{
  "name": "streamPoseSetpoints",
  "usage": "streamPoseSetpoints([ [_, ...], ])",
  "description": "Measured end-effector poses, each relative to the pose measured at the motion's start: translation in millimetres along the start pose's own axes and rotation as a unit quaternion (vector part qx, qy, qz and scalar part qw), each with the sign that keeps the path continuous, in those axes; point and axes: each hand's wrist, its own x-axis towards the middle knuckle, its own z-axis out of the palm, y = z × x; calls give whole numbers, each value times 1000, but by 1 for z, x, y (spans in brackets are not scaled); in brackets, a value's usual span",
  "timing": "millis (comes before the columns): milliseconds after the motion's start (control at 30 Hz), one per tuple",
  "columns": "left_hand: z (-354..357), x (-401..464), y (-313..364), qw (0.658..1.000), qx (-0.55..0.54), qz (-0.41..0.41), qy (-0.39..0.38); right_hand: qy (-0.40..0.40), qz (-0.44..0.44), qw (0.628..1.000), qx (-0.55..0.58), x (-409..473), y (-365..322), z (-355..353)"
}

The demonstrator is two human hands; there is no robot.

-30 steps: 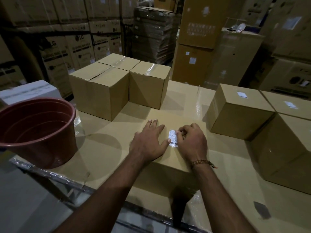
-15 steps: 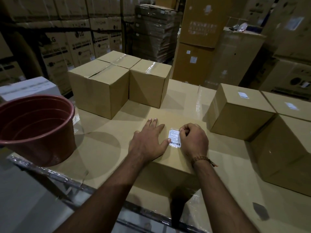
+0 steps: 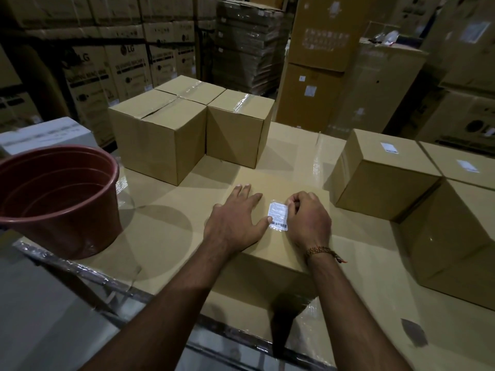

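Label: likely thin, limp, adhesive; grip at edges on box top. Left hand lies flat, thumb touching it; right hand is curled, pinching its edge.

One wide-angle head-worn camera looks forward and down, near over the left hand and right hand at the counter, cartons beyond.
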Motion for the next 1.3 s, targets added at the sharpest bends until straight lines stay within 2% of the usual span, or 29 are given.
streamPoseSetpoints([
  [1300, -2, 0, 2, 1000, -5, -3, 0, 6, -5, 999, 49, -3, 2, -1],
])
